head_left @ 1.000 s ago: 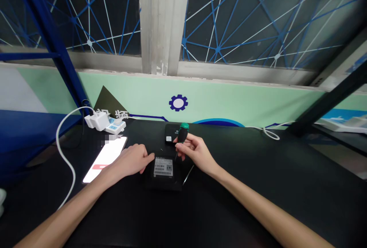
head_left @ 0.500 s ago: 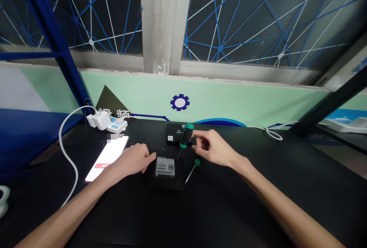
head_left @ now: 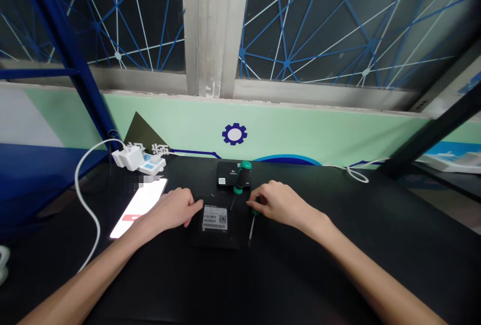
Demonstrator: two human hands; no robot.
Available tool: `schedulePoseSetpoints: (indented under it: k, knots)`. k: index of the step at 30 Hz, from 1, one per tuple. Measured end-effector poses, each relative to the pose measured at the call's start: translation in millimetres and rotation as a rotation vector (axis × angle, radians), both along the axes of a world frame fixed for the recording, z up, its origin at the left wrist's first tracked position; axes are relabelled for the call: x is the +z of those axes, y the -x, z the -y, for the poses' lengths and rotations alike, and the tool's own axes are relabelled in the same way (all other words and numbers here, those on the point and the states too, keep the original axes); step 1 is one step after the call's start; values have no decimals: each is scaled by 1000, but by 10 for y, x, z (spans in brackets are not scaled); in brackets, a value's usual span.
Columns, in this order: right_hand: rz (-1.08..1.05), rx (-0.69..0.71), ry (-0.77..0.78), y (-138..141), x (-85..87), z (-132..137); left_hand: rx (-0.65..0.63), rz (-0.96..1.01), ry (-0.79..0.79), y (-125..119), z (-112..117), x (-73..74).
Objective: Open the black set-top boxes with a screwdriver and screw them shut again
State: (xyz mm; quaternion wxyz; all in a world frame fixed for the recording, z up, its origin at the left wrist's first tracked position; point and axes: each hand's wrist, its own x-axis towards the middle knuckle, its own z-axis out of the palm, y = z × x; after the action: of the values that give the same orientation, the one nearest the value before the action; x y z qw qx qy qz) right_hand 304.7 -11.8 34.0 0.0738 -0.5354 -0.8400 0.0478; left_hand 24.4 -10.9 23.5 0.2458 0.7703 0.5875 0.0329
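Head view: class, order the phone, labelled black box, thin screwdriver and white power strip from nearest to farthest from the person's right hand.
From the right hand:
1. thin screwdriver, under its fingers.
2. labelled black box, just to its left.
3. phone, beyond the left hand.
4. white power strip, far left, by the wall.

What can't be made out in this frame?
Head view only:
1. Label on the black box: print too small to read.
2. Small screwdriver: handle covered by the right hand; gripped or only touched, cannot tell.
3. Phone: top end blurred out, screen text washed out by glare.
4. Large screwdriver: shaft tip barely shows against the dark table.
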Motion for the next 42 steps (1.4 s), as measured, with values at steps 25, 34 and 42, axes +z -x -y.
schedulePoseSetpoints:
  k: [25, 34, 42]
  knots:
    - [-7, 143, 25, 97, 21, 53, 6, -18, 1, -1, 6, 7]
    - [-346, 224, -147, 170, -31, 53, 18, -30, -195, 17, -37, -39]
    - [-772, 208, -53, 309, -368, -7, -42, 13, -171, 27, -40, -48]
